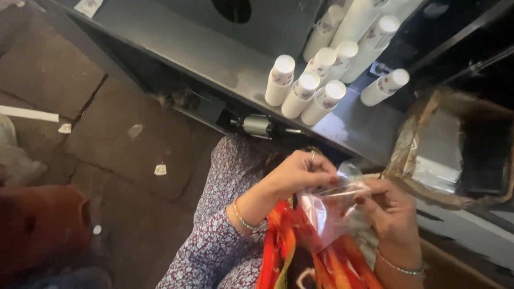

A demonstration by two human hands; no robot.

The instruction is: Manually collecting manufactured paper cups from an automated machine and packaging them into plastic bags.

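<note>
Both hands meet low at five o'clock: the left hand (305, 172) and right hand (388, 208) each pinch the mouth of a clear plastic bag (326, 211); contents unclear. White tubes (313, 88) cluster on the grey bench (187, 48) at one o'clock.

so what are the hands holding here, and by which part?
Both hands pinch a small clear plastic bag by its top edge: left hand at the upper left corner, right hand at the upper right. The bag hangs below.

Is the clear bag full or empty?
Looks empty: the clear plastic bag hangs flat between left hand and right hand, orange cloth showing through.
</note>
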